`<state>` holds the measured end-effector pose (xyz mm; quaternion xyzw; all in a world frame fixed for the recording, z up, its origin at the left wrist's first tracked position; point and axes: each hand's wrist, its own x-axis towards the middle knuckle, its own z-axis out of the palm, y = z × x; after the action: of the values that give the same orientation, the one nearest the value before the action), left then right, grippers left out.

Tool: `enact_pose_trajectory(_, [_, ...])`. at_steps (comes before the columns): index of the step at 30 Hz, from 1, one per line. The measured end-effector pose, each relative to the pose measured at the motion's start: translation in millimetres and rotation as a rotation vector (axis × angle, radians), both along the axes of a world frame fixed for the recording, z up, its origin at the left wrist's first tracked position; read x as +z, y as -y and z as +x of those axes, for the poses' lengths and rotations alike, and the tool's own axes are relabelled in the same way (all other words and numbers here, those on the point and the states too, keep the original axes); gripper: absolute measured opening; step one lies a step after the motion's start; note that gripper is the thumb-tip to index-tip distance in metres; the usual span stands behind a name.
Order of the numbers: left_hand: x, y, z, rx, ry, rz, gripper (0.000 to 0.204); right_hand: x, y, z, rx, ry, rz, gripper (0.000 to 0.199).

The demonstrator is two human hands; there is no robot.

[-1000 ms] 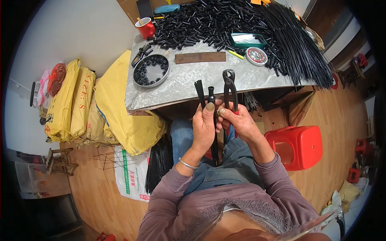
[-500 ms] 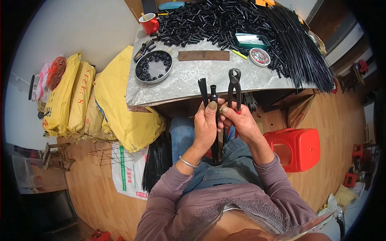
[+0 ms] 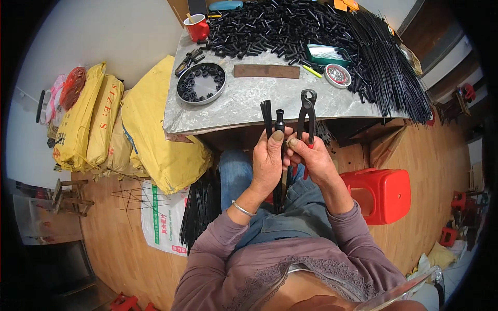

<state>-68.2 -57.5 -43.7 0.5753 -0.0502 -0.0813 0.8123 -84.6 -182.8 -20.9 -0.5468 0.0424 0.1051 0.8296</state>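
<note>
In front of the table edge my left hand is closed around a bundle of thin black rods, whose ends stick up above the fingers. Under its thumb stands a short black tube with a flared top. My right hand is closed on a pair of end-cutting pliers, dark jaws upward and red handles in the palm. Its thumb and fingertips meet the left fingers beside the tube; what they pinch there is too small to make out.
On the grey table lie a heap of black tubes, long black rods, a round tin of small black parts, a flat brown bar, a green box and a red mug. A red stool stands at right, yellow sacks at left.
The view has shifted slightly, so the table things sit a little farther right. Both hands keep their hold on the rods, tube and pliers, nearly unmoved.
</note>
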Motion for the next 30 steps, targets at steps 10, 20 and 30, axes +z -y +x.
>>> enact_pose_trajectory(10, [1.3, -0.7, -0.4, -0.002, 0.0, -0.006, 0.042, -3.6, -0.6, 1.0, 0.003, 0.019, -0.008, 0.02])
enact_pose_trajectory(20, [0.3, 0.0, 0.3, 0.002, -0.025, -0.018, 0.042, -8.0, 3.3, 2.9, 0.032, 0.013, -0.02, 0.032])
enact_pose_trajectory(30, [1.4, -0.7, 0.3, 0.009, -0.01, -0.008, 0.042, -11.7, 3.0, 2.9, 0.034, 0.031, -0.013, 0.033])
